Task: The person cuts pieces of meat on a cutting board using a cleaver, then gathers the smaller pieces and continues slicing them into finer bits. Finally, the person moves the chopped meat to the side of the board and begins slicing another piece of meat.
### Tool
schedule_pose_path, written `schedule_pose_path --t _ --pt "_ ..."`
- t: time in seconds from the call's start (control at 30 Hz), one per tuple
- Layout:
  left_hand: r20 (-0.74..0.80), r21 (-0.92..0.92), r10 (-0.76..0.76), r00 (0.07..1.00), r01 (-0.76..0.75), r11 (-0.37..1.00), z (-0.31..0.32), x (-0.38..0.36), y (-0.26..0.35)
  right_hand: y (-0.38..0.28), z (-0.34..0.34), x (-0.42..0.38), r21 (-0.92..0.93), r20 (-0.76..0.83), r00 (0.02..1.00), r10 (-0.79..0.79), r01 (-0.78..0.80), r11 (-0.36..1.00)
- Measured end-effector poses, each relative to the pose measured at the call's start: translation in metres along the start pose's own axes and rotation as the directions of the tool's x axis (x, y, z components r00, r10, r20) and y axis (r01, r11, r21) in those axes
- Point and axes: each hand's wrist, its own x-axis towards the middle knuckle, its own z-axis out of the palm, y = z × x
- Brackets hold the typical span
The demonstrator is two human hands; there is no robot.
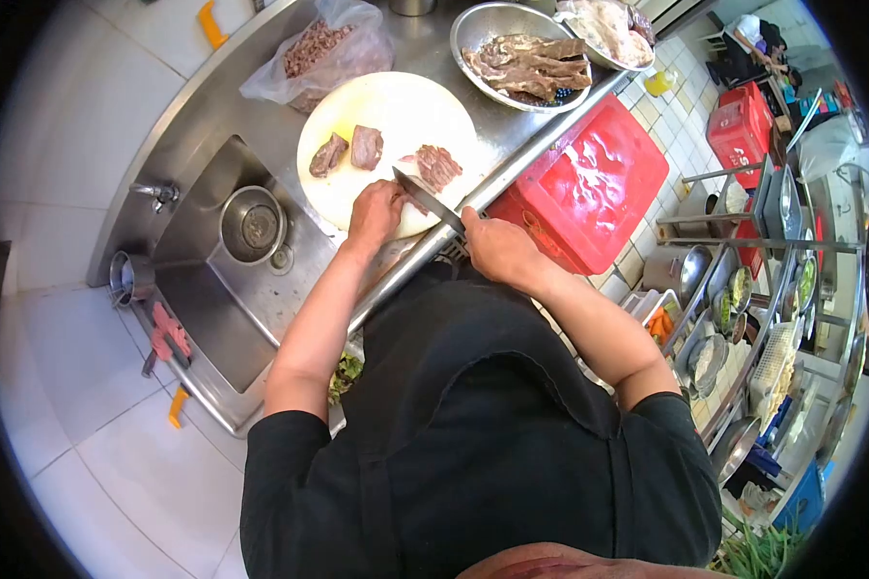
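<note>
My right hand [500, 249] is wrapped round the handle of a knife [433, 203], whose blade slants up and left over the round white cutting board [396, 101]. With curled fingers, my left hand [377, 210] holds a piece of meat [416, 204] at the board's near edge, close beside the blade; most of this piece is hidden. Just beyond the knife lies a small pile of sliced meat [438, 168]. Two chunks of meat, one darker [329, 154] and one squarer [367, 148], sit on the left half of the board.
A steel sink [198, 333] holding a pot [252, 224] is on the left. Behind the board are a plastic bag of chopped meat [316, 50] and a metal bowl [465, 60] of large meat pieces. A red crate [589, 183] stands right of the counter, before shelves with pans.
</note>
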Motion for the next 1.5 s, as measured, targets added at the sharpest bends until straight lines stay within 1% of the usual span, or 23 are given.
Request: schedule_pose_path --t 0.13,0.2,0.33,0.4,0.47,0.5,0.53,0.57,0.63,0.73,0.8,0.87,0.93,1.0,1.03,1.07,1.13,1.17,1.23,1.37,1.43,1.47,1.5 --pt "-0.038 -0.015 0.015 0.999 -0.015 1.0 0.004 -0.001 -0.003 -0.001 0.01 0.006 0.039 -0.004 1.0 -0.031 0.031 0.999" --pt "-0.05 -0.018 0.027 0.998 -0.028 0.999 0.004 -0.001 -0.004 -0.004 0.022 0.016 0.028 0.004 0.999 0.047 -0.047 0.998" --pt "0.016 -0.033 0.007 1.0 -0.006 0.999 0.003 -0.002 -0.003 -0.001 0.022 0.022 0.036 -0.024 0.999 0.033 -0.032 0.999" --pt "0.035 -0.034 0.025 0.999 -0.024 0.999 -0.005 0.003 0.001 0.002 0.011 0.03 0.038 0.011 0.999 0.045 -0.045 0.998" --pt "0.026 0.007 0.078 0.997 -0.078 0.997 -0.01 -0.002 0.01 0.003 0.004 0.016 0.103 0.001 0.998 0.065 -0.065 0.993" --pt "0.09 0.008 0.025 0.996 -0.026 1.0 -0.008 0.001 0.007 0.004 -0.002 0.007 0.162 -0.072 0.993 0.097 -0.084 0.983" --pt "0.09 0.009 0.03 0.996 -0.031 0.999 -0.006 0.007 0.007 0.006 -0.007 0.0 0.22 -0.142 0.982 0.128 -0.095 0.971" --pt "0.108 0.012 0.008 0.994 -0.009 1.0 -0.004 0.013 0.007 0.011 -0.011 -0.007 0.222 -0.146 0.981 0.127 -0.093 0.971" --pt "0.133 0.026 -0.012 0.991 0.008 1.0 -0.003 0.025 0.008 0.022 -0.013 -0.022 0.29 -0.18 0.953 0.244 -0.186 0.939" --pt "0.153 0.06 -0.005 0.988 -0.004 0.998 -0.005 0.039 0.012 0.043 -0.002 -0.041 0.347 -0.242 0.936 0.255 -0.162 0.924" --pt "0.135 0.015 0.093 0.986 -0.096 0.995 -0.014 0.044 0.012 0.051 0.005 -0.054 0.372 -0.243 0.932 0.269 -0.167 0.913" --pt "0.154 0.035 0.092 0.984 -0.099 0.994 -0.022 0.054 0.009 0.055 0.016 -0.066 0.465 -0.225 0.909 0.351 -0.217 0.859" --pt "0.174 0.047 0.094 0.98 -0.104 0.993 -0.027 0.067 0.012 0.056 0.023 -0.076 0.496 -0.22 0.893 0.393 -0.244 0.833" --pt "0.372 0.216 0.277 0.886 -0.373 0.902 -0.033 0.085 0.019 0.056 0.028 -0.084 0.522 -0.217 0.878 0.428 -0.266 0.811" --pt "0.511 0.246 0.298 0.806 -0.47 0.848 -0.032 0.096 0.024 0.055 0.031 -0.087 0.537 -0.223 0.87 0.439 -0.266 0.801" --pt "0.511 0.246 0.301 0.806 -0.472 0.846 -0.028 0.103 0.027 0.055 0.032 -0.089 0.552 -0.229 0.864 0.449 -0.265 0.791" --pt "0.643 0.241 0.355 0.679 -0.619 0.747 -0.018 0.116 0.029 0.055 0.034 -0.091 0.54 -0.207 0.867 0.453 -0.285 0.792" --pt "0.642 0.241 0.359 0.677 -0.623 0.744 -0.016 0.121 0.027 0.055 0.034 -0.092 0.529 -0.181 0.87 0.458 -0.307 0.792" --pt "0.689 0.157 0.393 0.609 -0.655 0.739 -0.011 0.124 0.023 0.053 0.036 -0.098 0.532 -0.185 0.868 0.461 -0.307 0.79" --pt "0.654 0.14 0.363 0.664 -0.578 0.804 -0.02 0.098 0.015 0.056 0.047 -0.104 0.533 -0.169 0.865 0.472 -0.322 0.782" --pt "0.59 0.286 0.224 0.776 -0.46 0.841 -0.027 0.076 0.026 0.06 0.055 -0.104 0.536 -0.173 0.868 0.465 -0.313 0.784" --pt "0.589 0.289 0.223 0.776 -0.461 0.839 -0.025 0.065 0.027 0.06 0.057 -0.104 0.536 -0.176 0.87 0.46 -0.307 0.786" --pt "0.529 0.344 0.133 0.838 -0.355 0.869 -0.021 0.053 0.026 0.06 0.057 -0.104 0.537 -0.178 0.871 0.458 -0.304 0.787"
